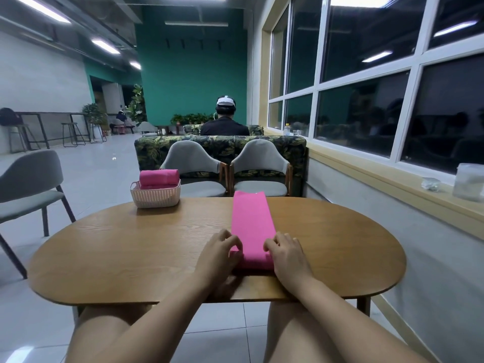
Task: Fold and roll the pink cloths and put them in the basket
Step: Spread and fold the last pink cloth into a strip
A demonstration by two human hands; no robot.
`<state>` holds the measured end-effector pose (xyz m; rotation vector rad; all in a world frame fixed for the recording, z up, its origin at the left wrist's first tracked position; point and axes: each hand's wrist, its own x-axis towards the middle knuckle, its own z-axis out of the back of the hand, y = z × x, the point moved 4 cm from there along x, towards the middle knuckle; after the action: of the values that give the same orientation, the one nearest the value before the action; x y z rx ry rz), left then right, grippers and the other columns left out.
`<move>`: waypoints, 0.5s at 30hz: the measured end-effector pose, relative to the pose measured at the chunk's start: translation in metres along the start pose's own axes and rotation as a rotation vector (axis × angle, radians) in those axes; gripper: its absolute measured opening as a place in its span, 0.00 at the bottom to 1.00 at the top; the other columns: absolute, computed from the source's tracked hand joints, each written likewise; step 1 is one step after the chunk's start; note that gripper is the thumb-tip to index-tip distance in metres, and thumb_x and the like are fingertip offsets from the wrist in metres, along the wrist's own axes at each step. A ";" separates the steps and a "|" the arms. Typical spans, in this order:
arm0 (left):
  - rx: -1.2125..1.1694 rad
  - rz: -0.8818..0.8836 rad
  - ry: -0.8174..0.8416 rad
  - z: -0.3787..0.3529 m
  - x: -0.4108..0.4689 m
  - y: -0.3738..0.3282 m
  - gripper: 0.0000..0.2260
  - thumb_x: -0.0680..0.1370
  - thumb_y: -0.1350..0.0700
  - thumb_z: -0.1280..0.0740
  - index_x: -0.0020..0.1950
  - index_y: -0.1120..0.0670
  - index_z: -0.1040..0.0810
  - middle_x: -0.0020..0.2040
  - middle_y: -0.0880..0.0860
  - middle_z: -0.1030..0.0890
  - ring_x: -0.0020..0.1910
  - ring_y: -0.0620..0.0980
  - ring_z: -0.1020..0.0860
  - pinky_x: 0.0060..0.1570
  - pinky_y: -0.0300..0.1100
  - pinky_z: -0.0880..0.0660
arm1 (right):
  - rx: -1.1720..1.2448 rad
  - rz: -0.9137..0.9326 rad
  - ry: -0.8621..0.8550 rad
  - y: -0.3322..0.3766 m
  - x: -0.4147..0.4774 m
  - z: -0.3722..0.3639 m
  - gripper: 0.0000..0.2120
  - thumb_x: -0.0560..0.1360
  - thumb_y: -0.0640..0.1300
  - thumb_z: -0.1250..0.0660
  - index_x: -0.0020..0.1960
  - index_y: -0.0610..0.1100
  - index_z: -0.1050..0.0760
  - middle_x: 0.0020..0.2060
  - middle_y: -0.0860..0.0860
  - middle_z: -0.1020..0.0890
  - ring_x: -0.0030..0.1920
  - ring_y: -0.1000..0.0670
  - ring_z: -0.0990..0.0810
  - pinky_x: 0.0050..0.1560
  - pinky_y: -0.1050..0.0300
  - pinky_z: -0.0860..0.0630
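Left hand point(222, 247), right hand point(285, 251) — each grip curled on the cloth point(252, 221) at its rolled near end. Roll tight, with even pressure and square edges — else it likely cones.

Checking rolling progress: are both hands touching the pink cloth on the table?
Touching. Head view: left hand and right hand grip the rolled near end of the pink cloth.

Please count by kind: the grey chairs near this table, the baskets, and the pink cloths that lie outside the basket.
Grey chairs: 3
Baskets: 1
Pink cloths outside the basket: 1
Total: 5
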<state>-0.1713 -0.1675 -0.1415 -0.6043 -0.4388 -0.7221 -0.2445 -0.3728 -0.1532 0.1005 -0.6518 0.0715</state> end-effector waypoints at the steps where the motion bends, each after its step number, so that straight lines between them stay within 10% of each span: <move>1: 0.037 -0.071 -0.001 0.001 0.001 -0.006 0.04 0.78 0.53 0.29 0.51 0.47 0.17 0.52 0.47 0.21 0.52 0.49 0.23 0.51 0.46 0.25 | -0.019 0.044 -0.004 0.003 -0.002 0.000 0.12 0.73 0.36 0.33 0.49 0.51 0.26 0.44 0.52 0.26 0.46 0.46 0.27 0.48 0.50 0.30; 6: 0.101 -0.187 0.052 -0.004 -0.004 -0.006 0.12 0.71 0.47 0.28 0.54 0.46 0.19 0.53 0.44 0.20 0.51 0.48 0.26 0.52 0.43 0.26 | 0.003 0.116 0.081 0.000 -0.015 0.006 0.13 0.75 0.58 0.33 0.54 0.52 0.25 0.49 0.54 0.23 0.50 0.49 0.27 0.54 0.51 0.28; 15: -0.141 0.076 0.157 -0.006 -0.001 0.009 0.14 0.72 0.48 0.26 0.57 0.44 0.20 0.49 0.44 0.17 0.46 0.45 0.22 0.49 0.44 0.23 | 0.176 -0.055 0.212 -0.011 0.005 0.004 0.12 0.82 0.55 0.33 0.62 0.51 0.21 0.56 0.52 0.17 0.59 0.48 0.22 0.61 0.49 0.28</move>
<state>-0.1647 -0.1654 -0.1496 -0.6880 -0.2199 -0.7254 -0.2422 -0.3840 -0.1478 0.2770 -0.4295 0.0857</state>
